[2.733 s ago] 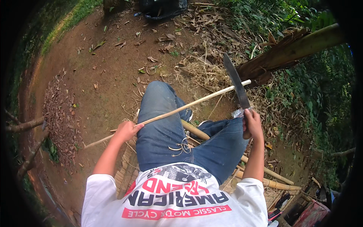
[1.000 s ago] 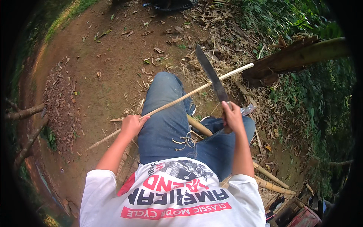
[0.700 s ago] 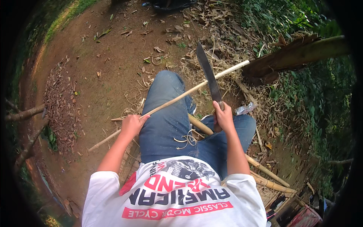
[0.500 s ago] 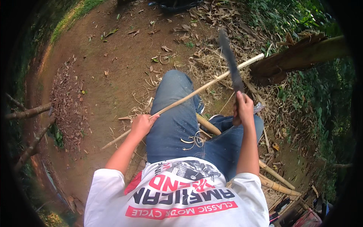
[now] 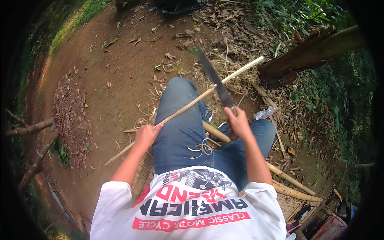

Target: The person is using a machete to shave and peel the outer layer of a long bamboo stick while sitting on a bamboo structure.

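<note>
A long, pale bamboo strip (image 5: 186,107) slants across my raised left thigh, its far end up to the right. Near its lower part my left hand (image 5: 146,136) is closed around it, and the tail end sticks out below toward the ground. My right hand (image 5: 239,122) grips the handle of a machete (image 5: 212,74) above my other leg. The dark blade points up and to the left and crosses the strip beyond my knee. The strip seems to pass in front of or against the blade's edge; exact contact is hard to tell. Thin curled shavings (image 5: 206,147) lie on my jeans.
A thick trunk (image 5: 316,54) leans in at the right, beside leafy plants. Shavings and dry leaves (image 5: 236,52) litter the ground ahead. Bamboo poles (image 5: 296,182) lie at lower right, and crumpled clear plastic (image 5: 265,113) sits by my right knee. Branches (image 5: 34,128) jut in at left.
My right hand has moved left and slightly down with the machete, whose blade now tilts further left across the strip. The strip's far end has shifted a little left.
</note>
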The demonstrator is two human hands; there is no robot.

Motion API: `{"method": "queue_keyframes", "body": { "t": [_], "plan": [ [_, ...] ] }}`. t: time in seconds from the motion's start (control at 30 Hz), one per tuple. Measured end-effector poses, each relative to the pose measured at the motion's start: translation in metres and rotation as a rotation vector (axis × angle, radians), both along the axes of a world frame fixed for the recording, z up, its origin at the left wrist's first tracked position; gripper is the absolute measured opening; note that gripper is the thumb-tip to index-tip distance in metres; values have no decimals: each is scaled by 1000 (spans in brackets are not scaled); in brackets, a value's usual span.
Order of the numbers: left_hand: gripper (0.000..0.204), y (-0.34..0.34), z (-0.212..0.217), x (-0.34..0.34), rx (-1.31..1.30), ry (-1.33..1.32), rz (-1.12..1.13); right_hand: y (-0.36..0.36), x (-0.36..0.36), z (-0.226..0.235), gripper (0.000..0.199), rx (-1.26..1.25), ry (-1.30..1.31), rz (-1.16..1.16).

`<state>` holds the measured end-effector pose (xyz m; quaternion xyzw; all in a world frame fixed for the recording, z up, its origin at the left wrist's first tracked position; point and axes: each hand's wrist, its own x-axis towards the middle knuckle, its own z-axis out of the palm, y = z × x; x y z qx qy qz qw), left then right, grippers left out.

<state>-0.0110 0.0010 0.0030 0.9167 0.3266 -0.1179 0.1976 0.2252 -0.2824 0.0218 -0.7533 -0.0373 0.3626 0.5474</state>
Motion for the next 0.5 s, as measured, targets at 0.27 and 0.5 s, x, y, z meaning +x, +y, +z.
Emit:
{"method": "queue_keyframes", "body": {
  "t": [0.27, 0.5],
  "plan": [
    [76, -1, 2, 4, -76, -63, -27, -11, 28, -8, 35, 182, 16, -340],
    [77, 6, 2, -1, -92, 10, -31, -10, 1, 2, 31, 56, 23, -17]
  ]
}}
